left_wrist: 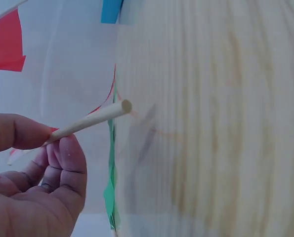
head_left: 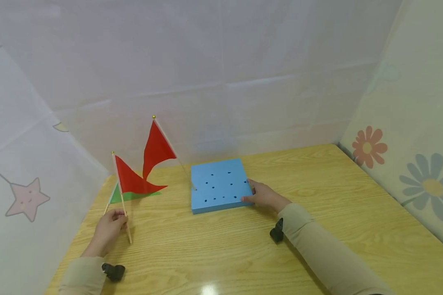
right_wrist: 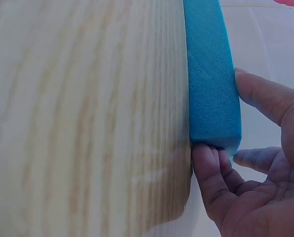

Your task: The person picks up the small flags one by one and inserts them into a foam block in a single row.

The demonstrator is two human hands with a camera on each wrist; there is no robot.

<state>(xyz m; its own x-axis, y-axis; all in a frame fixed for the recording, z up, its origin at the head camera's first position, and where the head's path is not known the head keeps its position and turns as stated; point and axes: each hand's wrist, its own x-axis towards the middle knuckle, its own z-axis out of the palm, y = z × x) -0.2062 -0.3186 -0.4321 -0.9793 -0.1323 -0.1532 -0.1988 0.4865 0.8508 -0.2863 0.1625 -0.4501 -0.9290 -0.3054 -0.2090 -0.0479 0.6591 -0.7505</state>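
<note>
While pinching a red flag (head_left: 131,180) with left fingers (left_wrist: 72,162) and steadying the blue block (head_left: 221,166) on the surface (head_left: 192,246) with right fingers (right_wrist: 211,172), has one planted flag (head_left: 156,145); probably must still add the first and a green flag (head_left: 116,196).

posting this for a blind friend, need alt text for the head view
A person's left hand holds a red flag by its stick, while the right hand grips the right side of a dark-spotted blue block on a wooden table. A second red flag stands in the block, tilted left; a green flag shows partly behind the first.
</note>
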